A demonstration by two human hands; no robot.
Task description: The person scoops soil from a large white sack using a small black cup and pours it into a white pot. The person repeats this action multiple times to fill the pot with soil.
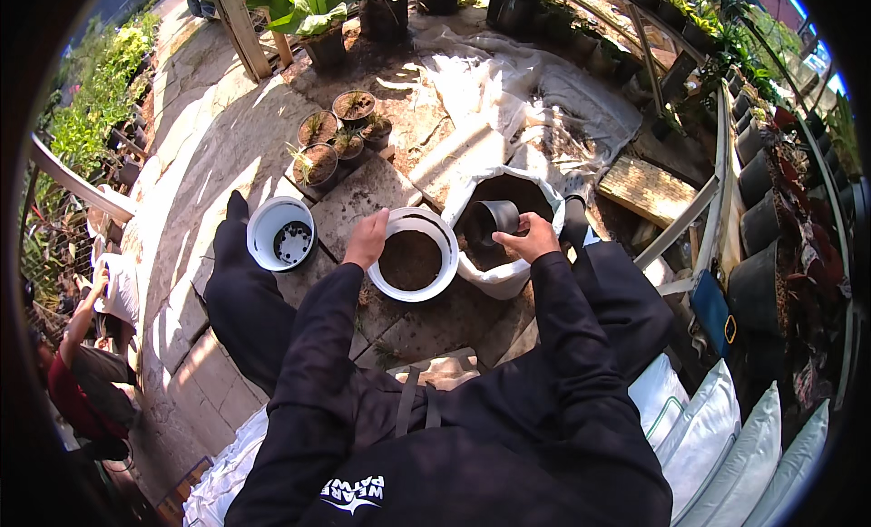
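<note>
My left hand (368, 240) rests against the left rim of a white round plastic pot (446, 247) with dark soil (409, 260) inside. In my right hand (529, 238) is a small black plastic pot (500, 217), tilted on its side with its mouth to the left. It is held over the open white sack (500, 282), which holds dark soil. Whether the small pot has soil in it I cannot tell. Left of my left hand stands another white pot (262, 229), with dark bits and pale patches at its bottom.
Several small potted seedlings (320, 161) stand ahead on stone slabs (360, 193). White plastic sheeting (490, 85) lies beyond, beside a wooden block (646, 190). Filled white sacks (701, 432) and a phone (711, 313) are at the right. Another person (92, 391) is at the far left.
</note>
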